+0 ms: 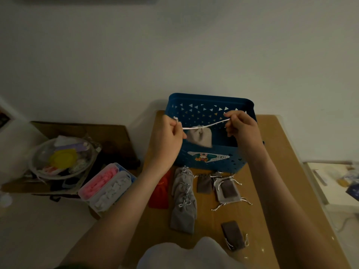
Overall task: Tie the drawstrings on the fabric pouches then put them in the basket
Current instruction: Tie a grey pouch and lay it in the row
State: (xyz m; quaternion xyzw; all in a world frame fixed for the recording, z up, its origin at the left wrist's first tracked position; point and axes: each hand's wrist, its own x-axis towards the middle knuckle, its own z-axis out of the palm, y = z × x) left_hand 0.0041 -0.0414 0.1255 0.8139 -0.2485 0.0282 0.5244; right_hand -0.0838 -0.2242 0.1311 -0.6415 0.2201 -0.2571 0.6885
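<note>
While the left hand [171,133] and right hand [240,127] each pinch a taut drawstring [213,124] end, uneven pulling might leave the pouch [198,137] loosely tied.

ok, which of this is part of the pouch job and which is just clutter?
Job: left hand and right hand, both pinching the drawstring; grey pouch hanging from it; blue basket; loose pouches lying in front of it.
Clutter: glass bowl of odds and ends; clear box of pink and white pieces.
</note>
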